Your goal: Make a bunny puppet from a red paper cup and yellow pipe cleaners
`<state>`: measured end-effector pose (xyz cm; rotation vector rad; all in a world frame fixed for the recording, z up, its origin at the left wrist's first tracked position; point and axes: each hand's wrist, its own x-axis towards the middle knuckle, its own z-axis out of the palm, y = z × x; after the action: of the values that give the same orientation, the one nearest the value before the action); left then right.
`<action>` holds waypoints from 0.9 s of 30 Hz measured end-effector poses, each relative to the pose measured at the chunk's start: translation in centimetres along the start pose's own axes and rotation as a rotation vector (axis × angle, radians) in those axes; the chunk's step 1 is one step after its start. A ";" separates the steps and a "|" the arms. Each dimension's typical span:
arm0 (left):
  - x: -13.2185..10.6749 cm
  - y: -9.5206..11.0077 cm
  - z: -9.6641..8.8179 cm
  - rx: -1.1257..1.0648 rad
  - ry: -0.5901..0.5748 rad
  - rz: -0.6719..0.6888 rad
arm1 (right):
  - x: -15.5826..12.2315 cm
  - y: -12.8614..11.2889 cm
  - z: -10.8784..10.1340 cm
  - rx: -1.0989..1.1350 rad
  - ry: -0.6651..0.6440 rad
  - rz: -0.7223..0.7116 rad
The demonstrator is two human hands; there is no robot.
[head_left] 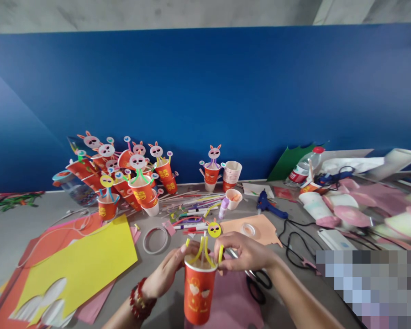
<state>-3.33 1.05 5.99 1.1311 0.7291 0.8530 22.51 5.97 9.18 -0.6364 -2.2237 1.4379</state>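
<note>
A red paper cup (199, 297) with gold print and a white rim stands upright in front of me. Bent yellow pipe cleaners (207, 250) and a thin stick rise out of it, and a yellow rabbit face (214, 229) appears just above them. My left hand (167, 269), with a red bead bracelet on the wrist, is closed round the cup's left side near the rim; its fingertips are partly hidden behind the cup. At the right rim my right hand (244, 251) pinches a short yellow pipe cleaner end (221, 253). Black-handled scissors (256, 285) lie below that hand on pink paper (238, 301).
Finished rabbit cups (140, 189) crowd the back left. Yellow sheets (85, 265) lie left, beside a tape roll (155, 240). Markers (195, 226), a glue stick (223, 208) and stacked cups (232, 175) sit behind. A blue glue gun (272, 205) with cords and a bottle (306, 167) stand right.
</note>
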 end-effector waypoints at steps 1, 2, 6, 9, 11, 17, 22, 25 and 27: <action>0.0 -0.1 -0.1 -0.001 0.000 0.007 | 0.0 0.0 0.0 0.002 -0.003 0.003; 0.0 -0.2 -0.1 -0.003 0.001 0.015 | 0.0 -0.1 0.0 0.003 -0.006 0.007; -0.1 -0.7 -0.3 0.012 0.043 0.028 | 0.0 -0.3 -0.1 0.011 -0.017 0.028; -0.2 -1.2 -0.5 0.095 0.114 0.044 | 0.1 -0.5 -0.2 -0.006 -0.014 0.040; -0.2 -1.4 -0.7 0.139 0.142 0.057 | 0.1 -0.6 -0.2 -0.011 -0.014 0.034; -0.2 -1.4 -0.7 0.160 0.120 0.082 | 0.1 -0.4 -0.1 0.008 -0.013 0.042; -0.2 -1.6 -0.8 0.168 0.160 0.084 | 0.0 -0.3 -0.1 -0.007 -0.009 0.034; -0.3 -1.6 -0.8 0.172 0.154 0.093 | 0.0 -0.1 -0.1 0.002 -0.011 0.032; -0.3 -1.6 -0.8 0.173 0.138 0.095 | 0.0 0.0 -0.1 0.014 -0.015 0.035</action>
<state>-3.79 0.85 4.23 1.2777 0.8819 0.9690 22.55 6.05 9.23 -0.6645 -2.2223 1.4791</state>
